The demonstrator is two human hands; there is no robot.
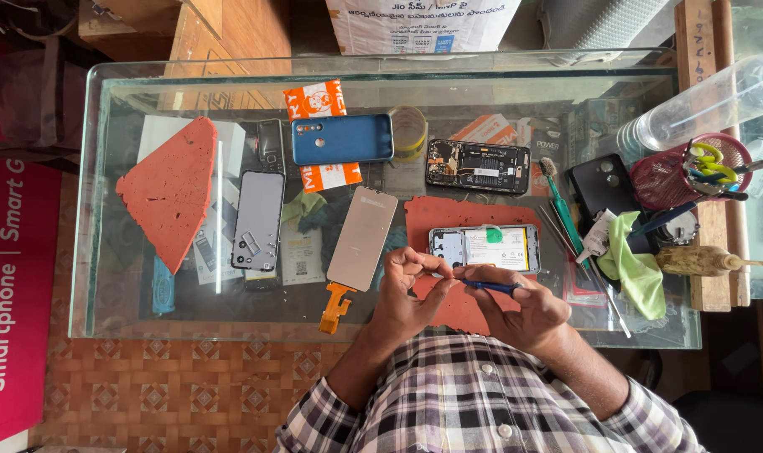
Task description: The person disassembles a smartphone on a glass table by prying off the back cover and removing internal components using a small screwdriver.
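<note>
Head view: both hands work over the opened phone (485, 248).
Right hand (516, 306) pinches a blue tool (492, 286) near its edge; left hand (408, 285) curls closed, fingertips meeting the tool tip, steadying it.

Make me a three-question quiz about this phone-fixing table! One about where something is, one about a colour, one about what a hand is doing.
1. Where is the opened phone with its back removed?
A. on the red mat
B. on the floor
C. in the pink basket

2. What colour is the phone case by the far glass edge?
A. yellow
B. blue
C. white

3. What is the right hand doing?
A. resting flat
B. holding a thin blue tool
C. waving

Answers: 1 A, the red mat shows around it. 2 B, it is plainly blue. 3 B, its fingers pinch the thin blue tool.
</note>
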